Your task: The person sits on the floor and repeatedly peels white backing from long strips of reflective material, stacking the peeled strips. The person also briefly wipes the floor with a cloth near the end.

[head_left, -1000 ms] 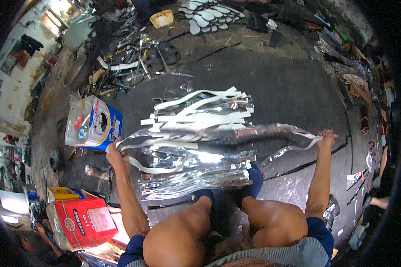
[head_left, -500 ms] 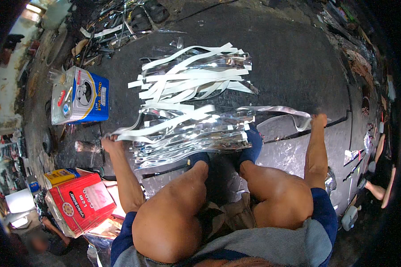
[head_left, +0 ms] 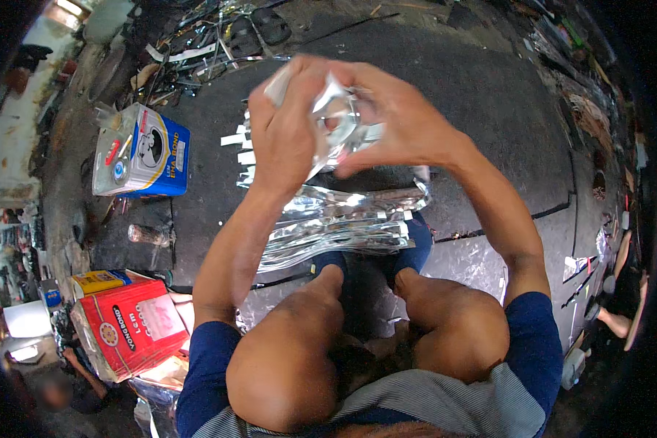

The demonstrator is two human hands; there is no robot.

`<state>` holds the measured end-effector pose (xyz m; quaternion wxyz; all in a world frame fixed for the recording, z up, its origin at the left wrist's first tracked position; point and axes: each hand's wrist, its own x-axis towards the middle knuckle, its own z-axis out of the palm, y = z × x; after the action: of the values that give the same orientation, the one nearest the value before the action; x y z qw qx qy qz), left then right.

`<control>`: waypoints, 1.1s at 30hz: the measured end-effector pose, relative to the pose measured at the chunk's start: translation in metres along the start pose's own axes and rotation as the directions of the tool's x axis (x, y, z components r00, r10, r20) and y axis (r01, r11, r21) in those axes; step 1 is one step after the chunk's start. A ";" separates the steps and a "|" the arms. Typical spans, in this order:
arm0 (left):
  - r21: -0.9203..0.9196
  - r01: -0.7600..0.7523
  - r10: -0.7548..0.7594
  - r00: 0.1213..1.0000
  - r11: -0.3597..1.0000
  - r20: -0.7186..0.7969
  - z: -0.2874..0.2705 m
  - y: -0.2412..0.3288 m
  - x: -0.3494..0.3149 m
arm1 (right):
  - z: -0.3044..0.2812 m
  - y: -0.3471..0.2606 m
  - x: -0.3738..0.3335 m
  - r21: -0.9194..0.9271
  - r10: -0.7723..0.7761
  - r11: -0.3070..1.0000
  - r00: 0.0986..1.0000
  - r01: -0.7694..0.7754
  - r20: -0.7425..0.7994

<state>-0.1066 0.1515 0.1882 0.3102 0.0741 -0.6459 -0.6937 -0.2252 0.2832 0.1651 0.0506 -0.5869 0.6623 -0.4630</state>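
Note:
Raised above the mat, my left hand is closed on a shiny silver strip with a white back. My right hand curls round the other side of the same curved strip, its fingers blurred by motion. Whether this is one strip or more, I cannot tell. Below my hands, near my feet, lies a spread of silver strips. White ends of a farther bunch of strips stick out left of my left wrist; most of that bunch is hidden by my hands.
A blue and white glue tin stands at the left, with a jar lying nearer. A red box sits at lower left. Scrap strips heap up far left. Another person is at the lower left edge.
My hands were wide apart, low at either side, each gripping a strip end. They have come up and together over the strips, and the held strip is now bent between them.

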 end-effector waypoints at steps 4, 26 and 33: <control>0.543 -0.549 0.597 0.795 0.636 0.105 0.008 0.045 0.029 | 0.040 0.001 0.073 -0.135 -0.225 0.969 0.963 0.206 -0.148; 0.870 -0.301 -0.291 0.856 0.390 0.427 -0.087 -0.283 -0.169 | 0.131 0.159 -0.249 -0.475 0.632 0.675 0.775 -0.564 -0.022; 0.910 -0.204 -0.344 0.878 0.361 0.333 -0.072 -0.279 -0.164 | 0.099 0.119 -0.261 -0.521 0.612 0.714 0.778 -0.467 0.143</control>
<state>-0.0334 0.1694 -0.1343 0.0152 0.0935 -0.9721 -0.2147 -0.1718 0.4299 -0.0950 0.1472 -0.4235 0.8792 -0.1610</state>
